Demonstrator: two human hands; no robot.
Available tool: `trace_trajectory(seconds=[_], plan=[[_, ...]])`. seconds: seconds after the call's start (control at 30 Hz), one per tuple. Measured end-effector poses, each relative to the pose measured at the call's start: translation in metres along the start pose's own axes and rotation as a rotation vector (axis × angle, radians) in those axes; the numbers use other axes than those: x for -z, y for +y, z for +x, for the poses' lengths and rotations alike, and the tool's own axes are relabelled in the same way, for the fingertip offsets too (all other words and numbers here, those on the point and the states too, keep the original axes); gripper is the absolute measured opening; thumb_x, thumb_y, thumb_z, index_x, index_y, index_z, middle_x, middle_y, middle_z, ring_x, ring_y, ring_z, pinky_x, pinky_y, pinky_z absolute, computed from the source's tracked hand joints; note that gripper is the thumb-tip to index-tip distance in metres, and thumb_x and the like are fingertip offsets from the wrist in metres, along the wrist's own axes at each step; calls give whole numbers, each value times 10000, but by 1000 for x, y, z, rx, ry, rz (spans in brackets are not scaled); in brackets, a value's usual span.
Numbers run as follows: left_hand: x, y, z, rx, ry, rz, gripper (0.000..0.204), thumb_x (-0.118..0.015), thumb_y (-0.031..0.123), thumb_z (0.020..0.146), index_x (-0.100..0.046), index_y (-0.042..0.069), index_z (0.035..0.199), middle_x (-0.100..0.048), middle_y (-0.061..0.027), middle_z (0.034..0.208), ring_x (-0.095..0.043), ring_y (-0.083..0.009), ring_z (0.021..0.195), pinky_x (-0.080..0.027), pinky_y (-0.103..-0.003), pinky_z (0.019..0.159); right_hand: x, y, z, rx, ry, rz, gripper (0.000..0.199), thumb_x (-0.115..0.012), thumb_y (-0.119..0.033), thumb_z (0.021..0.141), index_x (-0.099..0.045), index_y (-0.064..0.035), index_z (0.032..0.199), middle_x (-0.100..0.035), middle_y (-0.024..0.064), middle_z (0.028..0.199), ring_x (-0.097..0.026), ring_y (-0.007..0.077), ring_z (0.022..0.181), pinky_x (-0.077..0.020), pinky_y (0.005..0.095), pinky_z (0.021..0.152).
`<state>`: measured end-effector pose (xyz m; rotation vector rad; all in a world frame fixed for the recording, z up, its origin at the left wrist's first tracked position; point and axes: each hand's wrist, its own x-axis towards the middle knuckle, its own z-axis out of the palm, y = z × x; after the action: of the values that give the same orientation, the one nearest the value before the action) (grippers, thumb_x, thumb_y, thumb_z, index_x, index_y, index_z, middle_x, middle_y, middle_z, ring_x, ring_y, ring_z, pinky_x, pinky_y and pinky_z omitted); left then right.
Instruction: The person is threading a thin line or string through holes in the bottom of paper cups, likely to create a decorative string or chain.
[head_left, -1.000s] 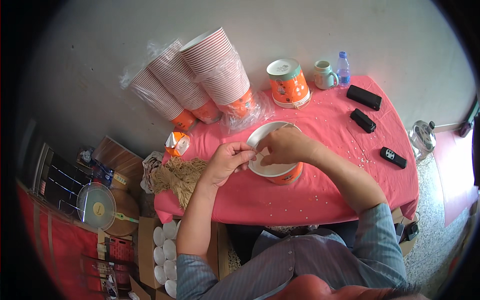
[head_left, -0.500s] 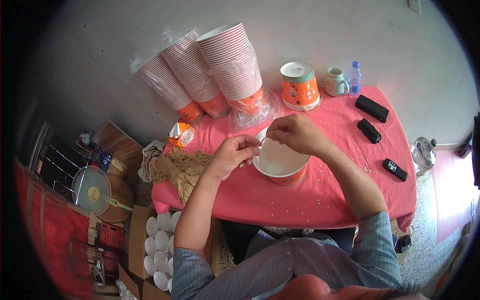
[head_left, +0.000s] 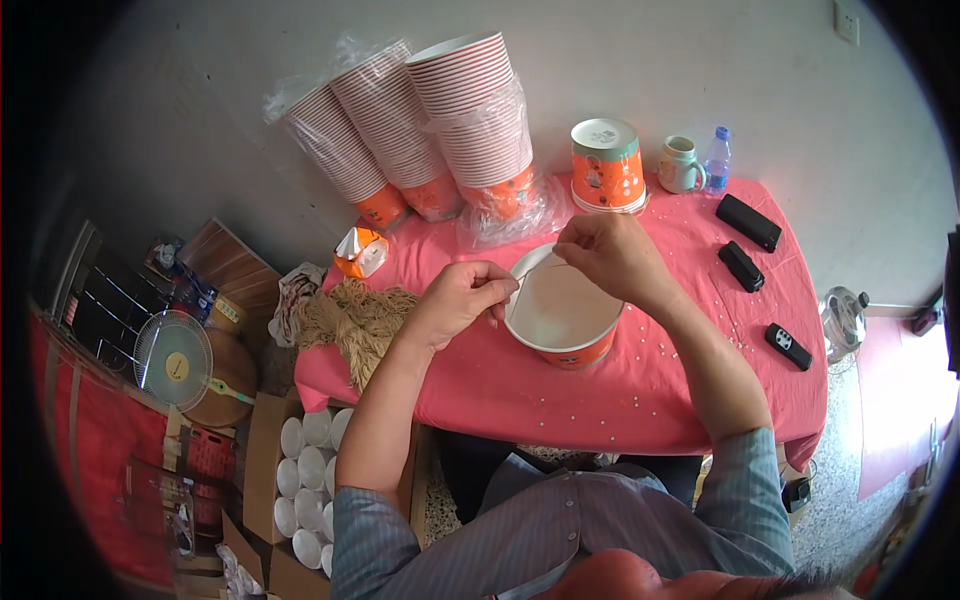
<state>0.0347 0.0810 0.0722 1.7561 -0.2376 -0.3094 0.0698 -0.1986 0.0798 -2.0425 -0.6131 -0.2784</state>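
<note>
A paper bowl [head_left: 562, 318] sat on the pink desk [head_left: 640, 390], in front of stacked cups [head_left: 470, 120]. The left hand [head_left: 455, 300] and the right hand [head_left: 610, 255] met at its rim, fingers pinched narrowly on a thin cord [head_left: 530, 272].

You face a plain grey wall [head_left: 200, 120] behind the surface's pink cloth [head_left: 560, 395]. Speckled floor [head_left: 850, 480] lies at your right, brightly lit, with a small fan [head_left: 842, 318] standing there.
</note>
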Motion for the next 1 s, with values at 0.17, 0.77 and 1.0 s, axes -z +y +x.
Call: trace_trajectory(seconds=[0.17,0.77,1.0], plan=[[-13,3,1,48,97,-6,177,-721,163,1077,-748,-8,1112,-735,-22,866,-684,-90,708,-532,-245,595,-1,-7,-11,209,-339,-555,131,-733,-175,943,-821,-104,1008,-796,138,925,-772,357,862,-599,492,758],[-58,-8,-27,-140,166,-197,192,-659,163,1103,-737,0,1168,-762,-58,1000,-693,-104,789,-484,-242,642,-17,-7,-5,6,-433,432,157,-728,-96,1052,-825,-14,1145,-794,17,913,-719,87,844,-610,281,766],[-58,-14,-27,-122,208,-240,157,-691,163,1088,-745,22,1130,-755,-36,952,-674,-77,758,-460,-223,621,-17,-6,-4,-34,-398,404,206,-766,-144,1039,-817,-26,1200,-764,10,854,-711,92,806,-595,279,726]])
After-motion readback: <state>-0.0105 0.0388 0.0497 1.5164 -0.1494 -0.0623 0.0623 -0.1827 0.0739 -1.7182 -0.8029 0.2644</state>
